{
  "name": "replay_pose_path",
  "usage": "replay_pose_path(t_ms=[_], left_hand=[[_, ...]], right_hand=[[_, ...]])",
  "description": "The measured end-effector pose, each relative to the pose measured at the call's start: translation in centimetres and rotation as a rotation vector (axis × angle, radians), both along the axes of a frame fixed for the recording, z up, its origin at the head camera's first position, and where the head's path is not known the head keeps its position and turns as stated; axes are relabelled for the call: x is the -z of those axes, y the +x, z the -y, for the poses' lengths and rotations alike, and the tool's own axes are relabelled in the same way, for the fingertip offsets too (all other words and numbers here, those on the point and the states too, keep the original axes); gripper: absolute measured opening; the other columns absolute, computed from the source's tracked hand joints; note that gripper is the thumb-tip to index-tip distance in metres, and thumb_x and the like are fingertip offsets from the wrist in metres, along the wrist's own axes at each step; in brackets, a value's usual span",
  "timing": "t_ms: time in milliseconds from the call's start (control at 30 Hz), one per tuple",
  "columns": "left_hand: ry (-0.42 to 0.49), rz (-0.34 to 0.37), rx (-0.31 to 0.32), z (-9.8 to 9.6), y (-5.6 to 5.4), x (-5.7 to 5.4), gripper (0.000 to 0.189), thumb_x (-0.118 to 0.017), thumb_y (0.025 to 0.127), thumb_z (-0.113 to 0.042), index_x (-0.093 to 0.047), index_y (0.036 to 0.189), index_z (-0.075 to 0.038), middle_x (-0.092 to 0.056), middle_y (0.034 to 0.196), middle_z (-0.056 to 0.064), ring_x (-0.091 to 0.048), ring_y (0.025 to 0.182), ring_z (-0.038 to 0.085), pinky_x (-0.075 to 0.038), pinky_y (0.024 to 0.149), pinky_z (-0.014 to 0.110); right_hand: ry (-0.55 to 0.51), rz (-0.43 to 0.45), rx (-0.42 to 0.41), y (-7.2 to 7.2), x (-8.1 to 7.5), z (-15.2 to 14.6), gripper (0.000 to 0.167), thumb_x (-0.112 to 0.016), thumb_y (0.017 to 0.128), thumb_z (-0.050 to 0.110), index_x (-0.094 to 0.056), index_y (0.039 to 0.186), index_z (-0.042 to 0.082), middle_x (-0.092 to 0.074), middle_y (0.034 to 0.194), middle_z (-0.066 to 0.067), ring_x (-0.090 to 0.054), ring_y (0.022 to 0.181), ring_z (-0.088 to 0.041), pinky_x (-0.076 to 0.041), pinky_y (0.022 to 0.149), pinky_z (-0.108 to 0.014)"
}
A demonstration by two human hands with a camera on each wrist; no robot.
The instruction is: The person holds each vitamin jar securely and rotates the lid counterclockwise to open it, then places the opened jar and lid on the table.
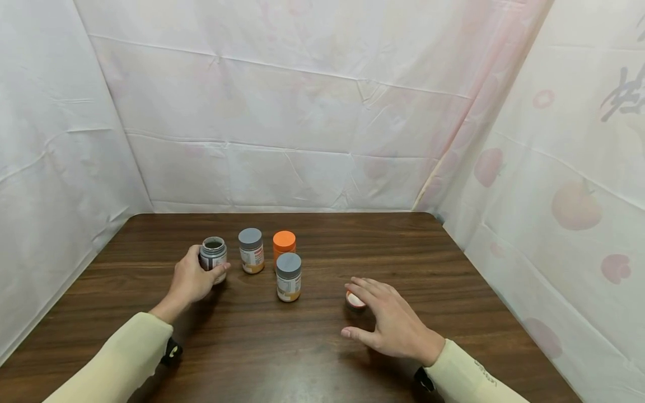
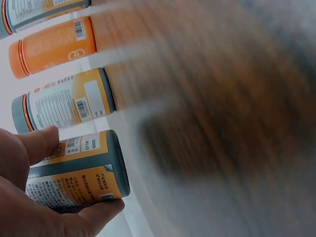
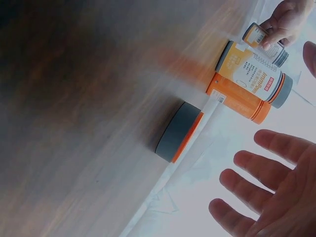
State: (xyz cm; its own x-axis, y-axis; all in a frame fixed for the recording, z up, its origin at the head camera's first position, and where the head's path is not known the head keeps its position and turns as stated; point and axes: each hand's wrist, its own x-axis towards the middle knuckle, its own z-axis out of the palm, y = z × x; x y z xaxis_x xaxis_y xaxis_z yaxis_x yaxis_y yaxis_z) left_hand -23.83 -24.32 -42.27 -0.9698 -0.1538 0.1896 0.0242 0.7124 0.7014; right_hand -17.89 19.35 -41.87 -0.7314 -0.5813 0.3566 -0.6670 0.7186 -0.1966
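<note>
The two hands are well apart. The left hand (image 1: pixel 195 279) grips an uncapped jar (image 1: pixel 214 258), thumb on one side and fingers on the other; this side hold seems chosen to steady the jar while leaving its bare mouth unblocked. The jar looks upright, though whether its base touches the surface (image 1: pixel 312 361) I cannot tell.

The right hand (image 1: pixel 390 320) is empty, its fingers spread and its thumb held away from them. Just beyond its fingers a loose grey lid (image 1: pixel 355 300) lies upside down, white inside and orange rim uppermost, perhaps so that its inner face stays off the surface; the right wrist view shows the fingers clear of it.

Between the hands, nearer the left, stand three capped jars: a far grey-lidded jar (image 1: pixel 252 254) just beside the left hand, an orange jar (image 1: pixel 284 242), and a near grey-lidded jar (image 1: pixel 289 282) partly in front of the orange one. Standing upright and close together, they seem placed to leave room around the right hand.

On one grey-lidded jar, the right wrist view shows lettering that appears to begin "ImmPow", beside a small red panel. The jar in the left hand carries rows of Chinese print and a barcode on yellow-orange panels, too small to read surely. The orange jar bears a barcode and a pale round emblem. Lettering on the right sleeve (image 1: pixel 468 372) is illegible.
</note>
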Motion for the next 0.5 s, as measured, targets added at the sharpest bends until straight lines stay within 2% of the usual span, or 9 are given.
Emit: replay_pose_path(t_ms=[167,400,500], left_hand=[[0.032,0.039,-0.019,0.5,-0.6,0.0,0.074,-0.076,0.094,-0.032,-0.038,0.142,0.01,-0.056,0.128,0.035,-0.055,0.118,0.049,-0.045,0.095,0.06],[0.058,0.065,-0.048,1.2,-1.3,0.3,0.077,-0.077,0.093,-0.034,-0.037,0.142,0.01,-0.054,0.129,0.035,-0.052,0.12,0.05,-0.042,0.098,0.061],[0.075,0.089,-0.048,1.6,-1.5,0.5,0.079,-0.076,0.094,-0.036,-0.036,0.142,0.012,-0.052,0.131,0.036,-0.051,0.122,0.05,-0.042,0.1,0.061]], right_hand=[[0.0,0.006,-0.013,0.2,0.0,0.2,0.082,-0.063,0.089,0.072,-0.053,0.149,0.016,-0.049,0.154,-0.002,-0.047,0.141,-0.03,-0.035,0.113,-0.053],[-0.005,0.001,-0.019,0.3,-0.1,0.4,0.08,-0.075,0.086,0.061,-0.053,0.149,0.017,-0.049,0.154,-0.002,-0.046,0.141,-0.029,-0.035,0.113,-0.053],[0.005,-0.003,-0.017,0.3,-0.1,0.4,0.081,-0.072,0.086,0.063,-0.053,0.149,0.017,-0.048,0.155,-0.001,-0.045,0.142,-0.026,-0.035,0.113,-0.053]])
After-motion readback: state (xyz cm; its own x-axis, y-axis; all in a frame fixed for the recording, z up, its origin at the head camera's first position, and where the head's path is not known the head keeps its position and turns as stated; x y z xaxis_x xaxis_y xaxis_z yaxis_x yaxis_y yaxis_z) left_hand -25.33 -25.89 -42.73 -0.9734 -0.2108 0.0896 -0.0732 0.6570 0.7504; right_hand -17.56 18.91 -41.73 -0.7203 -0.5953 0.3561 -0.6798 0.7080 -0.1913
